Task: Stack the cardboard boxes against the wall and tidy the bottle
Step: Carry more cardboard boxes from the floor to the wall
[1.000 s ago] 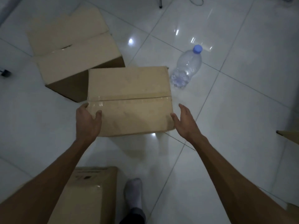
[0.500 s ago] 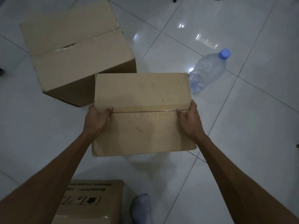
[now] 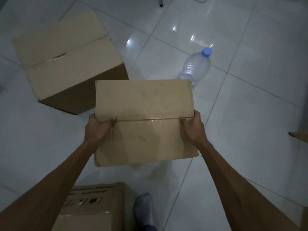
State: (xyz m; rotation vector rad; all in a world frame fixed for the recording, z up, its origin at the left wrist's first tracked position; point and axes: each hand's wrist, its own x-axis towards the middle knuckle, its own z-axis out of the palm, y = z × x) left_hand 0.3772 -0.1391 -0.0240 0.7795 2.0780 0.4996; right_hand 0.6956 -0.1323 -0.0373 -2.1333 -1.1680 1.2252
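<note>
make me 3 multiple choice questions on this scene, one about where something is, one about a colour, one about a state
1. Where does the bottle lie relative to the held box?
A. beyond its far right corner
B. on top of it
C. under the person's foot

2. What colour is the bottle's cap?
A. red
B. blue
C. green

3. How is the held box gripped?
A. by one hand only
B. by neither hand
C. by both hands at its sides

Answers:
1. A, the bottle lies on the floor tiles past the box's far right corner.
2. B, the cap shows blue on the clear bottle.
3. C, the left hand and right hand clasp opposite sides at the taped seam.
</note>
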